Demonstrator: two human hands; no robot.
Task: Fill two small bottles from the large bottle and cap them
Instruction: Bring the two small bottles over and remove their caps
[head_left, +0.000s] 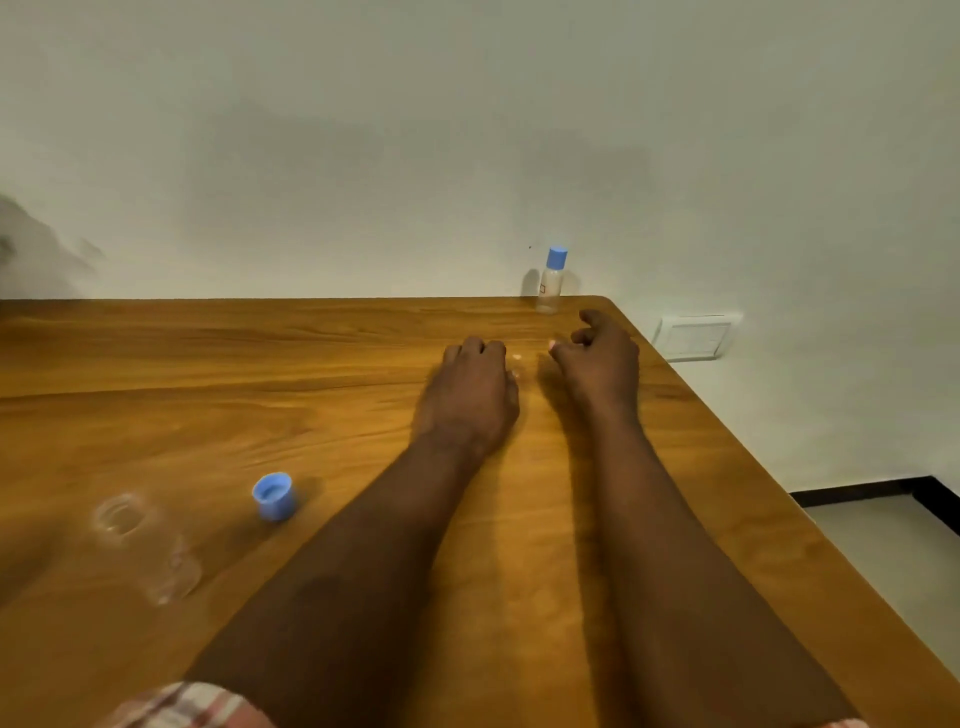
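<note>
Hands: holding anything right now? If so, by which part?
Cannot tell for sure. Left hand and right hand rest curled on the table; a faint clear blur sits between them, too smeared to identify.

1. Both bare forearms reach forward, side by side.
2. Left hand (470, 395): palm down, fingers curled under.
3. Right hand (602, 358): loosely curled, thumb towards the left hand, apart from it.
</note>
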